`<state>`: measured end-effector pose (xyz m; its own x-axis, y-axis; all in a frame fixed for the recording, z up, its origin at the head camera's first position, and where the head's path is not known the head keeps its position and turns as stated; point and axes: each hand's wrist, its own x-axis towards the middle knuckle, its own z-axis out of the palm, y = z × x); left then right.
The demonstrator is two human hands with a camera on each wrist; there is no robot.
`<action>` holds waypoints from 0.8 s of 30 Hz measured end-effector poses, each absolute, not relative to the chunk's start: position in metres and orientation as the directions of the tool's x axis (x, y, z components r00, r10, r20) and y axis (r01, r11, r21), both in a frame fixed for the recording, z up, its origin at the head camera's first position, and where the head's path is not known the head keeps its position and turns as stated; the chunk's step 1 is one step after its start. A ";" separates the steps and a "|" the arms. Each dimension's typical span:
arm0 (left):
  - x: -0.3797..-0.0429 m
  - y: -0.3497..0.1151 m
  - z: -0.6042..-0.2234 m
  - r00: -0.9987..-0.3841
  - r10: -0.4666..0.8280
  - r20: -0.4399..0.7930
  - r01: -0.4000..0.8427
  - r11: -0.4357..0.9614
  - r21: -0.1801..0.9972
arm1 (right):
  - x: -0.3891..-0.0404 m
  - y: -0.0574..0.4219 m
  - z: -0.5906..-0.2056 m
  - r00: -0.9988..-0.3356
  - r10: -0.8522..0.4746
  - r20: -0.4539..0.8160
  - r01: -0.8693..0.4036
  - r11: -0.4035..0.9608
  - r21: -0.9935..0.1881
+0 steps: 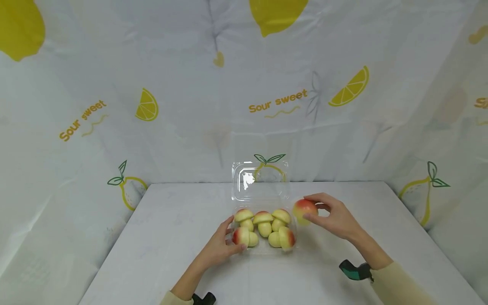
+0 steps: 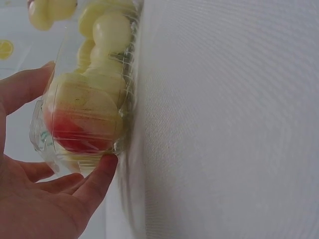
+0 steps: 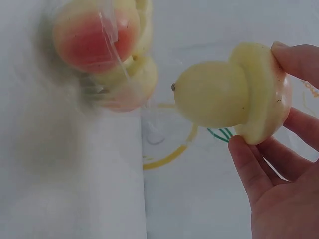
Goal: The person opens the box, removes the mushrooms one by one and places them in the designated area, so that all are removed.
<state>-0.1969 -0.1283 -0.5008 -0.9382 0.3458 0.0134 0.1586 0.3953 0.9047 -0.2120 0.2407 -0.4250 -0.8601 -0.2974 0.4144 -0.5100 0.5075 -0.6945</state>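
Observation:
A clear plastic box (image 1: 264, 251) stands on the table, holding several toy mushrooms (image 1: 263, 218) with pale yellow stems and red-tinged caps. Its clear hinged lid (image 1: 261, 195) is raised at the back. At the box's left side, my left hand (image 1: 216, 249) grips the wall, thumb at the front and fingers towards the back. My right hand (image 1: 337, 218) pinches another toy mushroom (image 1: 305, 211) by its cap, just right of the box and above the table. In the right wrist view that mushroom's stem (image 3: 212, 94) points towards the box and its red-tinged cap lies between thumb and fingers.
The white table (image 1: 171, 220) extends to both sides of the box and in front of it. Behind and beside it hangs a white cloth (image 1: 183, 140) printed with lemons and words. A dark strap (image 1: 356, 271) is on the right wrist.

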 end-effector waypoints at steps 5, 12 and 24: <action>-0.196 -0.128 -0.500 -0.940 0.342 0.011 0.154 0.395 0.906 | -0.217 0.250 -0.429 -0.902 -0.253 0.350 -0.432 0.552 -0.713; -0.196 -0.128 -0.500 -0.938 0.345 0.016 0.158 0.388 0.908 | -0.227 0.261 -0.433 -0.934 -0.200 0.297 -0.356 0.592 -0.723; -0.196 -0.128 -0.500 -0.938 0.345 0.019 0.158 0.378 0.913 | -0.248 0.280 -0.455 -0.967 -0.139 0.212 -0.253 0.598 -0.761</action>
<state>-0.1960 -0.1280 -0.5002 -0.9383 0.3452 0.0191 0.1575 0.3775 0.9125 -0.2479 0.2800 -0.4551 -0.9673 -0.1389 0.2124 -0.2529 0.5978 -0.7607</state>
